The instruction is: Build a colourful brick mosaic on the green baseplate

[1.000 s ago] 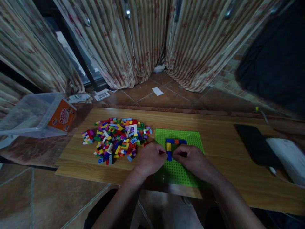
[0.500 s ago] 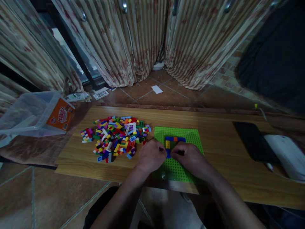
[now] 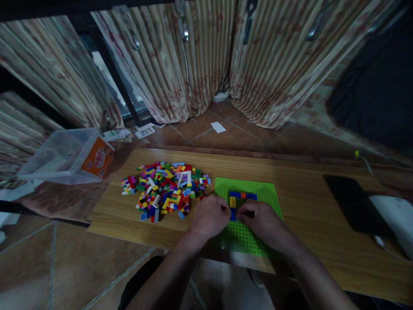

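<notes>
A green baseplate [image 3: 258, 247] lies on the table, carrying an angled row of toy bricks. Its far side has blue bricks with an orange brick [image 3: 243, 195] among them. Down the left side runs a yellow brick [image 3: 232, 201], then a blue brick [image 3: 233, 215] nearest me. My left hand [image 3: 211, 216] is closed, its fingertips at the left of that blue brick. From the other side my right hand [image 3: 263, 220] is closed in a pinch at the same brick. The curled fingers partly hide the brick, and its lower end is hard to see.
Left of the baseplate spreads a loose pile of coloured bricks [image 3: 169, 189] on the wooden table [image 3: 300, 206]. A clear plastic bin [image 3: 64, 150] stands beyond the table's left end. To the right lie a black flat device [image 3: 355, 206] and a white object [image 3: 392, 215] with a cable.
The camera view has shifted, so everything sits slightly lower and further right. Both hands stay at the blue brick, with little visible change in their grip.
</notes>
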Action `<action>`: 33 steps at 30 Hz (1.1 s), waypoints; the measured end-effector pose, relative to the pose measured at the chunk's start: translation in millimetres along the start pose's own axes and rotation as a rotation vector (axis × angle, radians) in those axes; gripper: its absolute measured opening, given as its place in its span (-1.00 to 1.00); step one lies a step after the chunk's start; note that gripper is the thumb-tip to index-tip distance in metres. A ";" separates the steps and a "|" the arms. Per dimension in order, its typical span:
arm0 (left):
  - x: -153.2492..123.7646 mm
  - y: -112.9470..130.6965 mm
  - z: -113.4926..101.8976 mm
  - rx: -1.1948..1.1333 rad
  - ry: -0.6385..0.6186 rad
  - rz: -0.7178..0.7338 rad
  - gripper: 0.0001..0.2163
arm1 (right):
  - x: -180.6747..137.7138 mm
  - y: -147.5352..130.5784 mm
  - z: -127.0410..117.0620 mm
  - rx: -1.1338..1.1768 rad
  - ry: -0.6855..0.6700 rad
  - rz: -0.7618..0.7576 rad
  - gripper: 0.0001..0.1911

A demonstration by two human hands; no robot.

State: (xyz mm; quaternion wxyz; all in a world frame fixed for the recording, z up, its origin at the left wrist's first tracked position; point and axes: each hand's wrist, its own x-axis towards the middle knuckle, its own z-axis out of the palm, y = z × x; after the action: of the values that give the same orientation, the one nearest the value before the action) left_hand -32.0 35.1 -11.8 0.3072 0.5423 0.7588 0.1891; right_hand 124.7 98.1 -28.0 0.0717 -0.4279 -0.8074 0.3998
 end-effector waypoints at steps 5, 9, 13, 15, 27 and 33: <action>-5.0 -1.3 3.4 -0.017 0.045 0.020 -0.78 | 1.7 10.9 -2.3 0.045 -0.055 0.006 -0.80; -4.6 -7.3 2.6 -0.107 0.066 0.044 -0.80 | 2.8 15.3 -5.2 0.079 -0.102 0.027 -0.77; -0.4 -17.0 -6.3 -0.245 0.186 0.104 -0.81 | 1.7 12.0 -5.0 0.065 -0.067 0.058 -0.72; 2.5 -23.2 -14.9 -0.239 0.308 0.106 -0.81 | 1.1 9.4 -4.0 0.072 -0.027 0.048 -0.70; 41.0 -46.4 -50.6 0.294 0.455 0.195 -0.45 | 1.0 10.7 -7.5 0.093 0.070 0.066 -0.65; 49.4 -46.6 -47.7 0.384 0.368 0.156 -0.51 | -2.2 15.0 -20.4 0.154 0.262 0.153 -0.61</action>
State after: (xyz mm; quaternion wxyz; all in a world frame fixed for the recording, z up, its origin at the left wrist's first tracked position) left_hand -108.0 67.8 -18.3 0.0404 0.6040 0.7797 0.1603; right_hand 144.9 113.1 -24.4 0.1782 -0.5297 -0.7232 0.4059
